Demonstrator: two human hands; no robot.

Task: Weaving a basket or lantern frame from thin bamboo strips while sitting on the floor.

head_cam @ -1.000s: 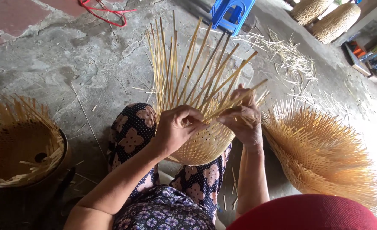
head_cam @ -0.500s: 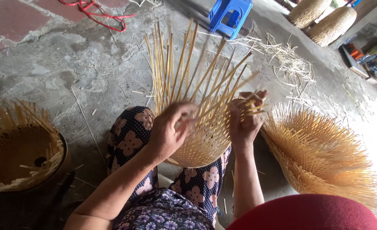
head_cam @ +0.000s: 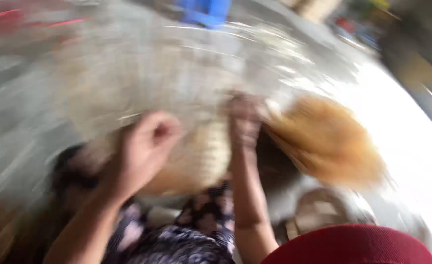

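Head view, heavily blurred. Left hand (head_cam: 145, 146) curled against the pale woven bamboo basket (head_cam: 204, 156) resting on the lap in flowered cloth (head_cam: 196, 230); grip unclear. Right hand (head_cam: 244, 120) at the basket's upper right edge, fingers too smeared to judge. Just beside, to the right, a golden fan-shaped bundle of bamboo strips (head_cam: 326, 142). Red cap brim (head_cam: 348, 247) at bottom.

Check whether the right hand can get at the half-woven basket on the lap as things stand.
Probably yes: the right hand already lies against the half-woven basket, nothing between them, though motion blur hides the grip.
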